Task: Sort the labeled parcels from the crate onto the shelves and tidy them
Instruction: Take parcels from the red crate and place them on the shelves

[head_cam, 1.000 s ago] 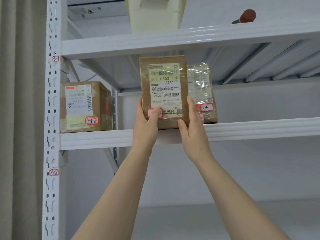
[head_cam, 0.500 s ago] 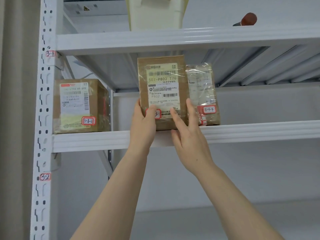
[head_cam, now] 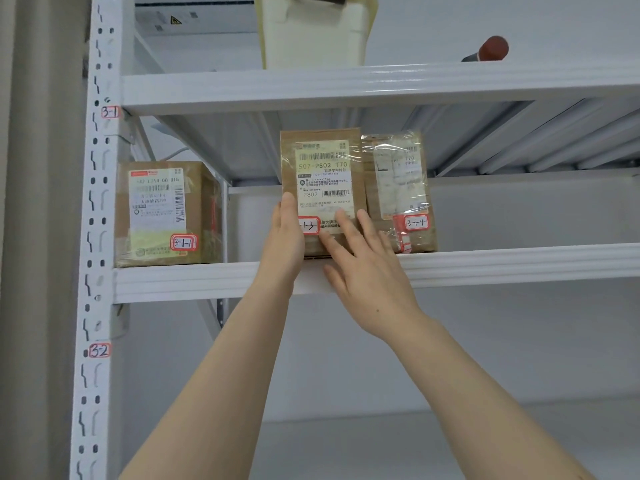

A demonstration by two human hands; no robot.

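Overhead, the cardboard parcel (head_cam: 323,174) with a red-edged sticker reading "-1-3" stands upright on the 3-1 shelf (head_cam: 519,266), at its front edge, just beside the film-wrapped parcel tagged 3-1-4 (head_cam: 398,188) on its right. The box tagged 3-1-1 (head_cam: 166,213) sits well apart at the shelf's left end, by the slotted upright (head_cam: 93,202). Both hands are flat. The left hand (head_cam: 285,237) lies with straight fingers along the parcel's left side, covering the sticker's first digit. The right hand (head_cam: 367,268) has its fingers spread, tips pressing the parcel's lower front. On the shelf above stand a cream container (head_cam: 311,32) and a red-capped object (head_cam: 491,48).
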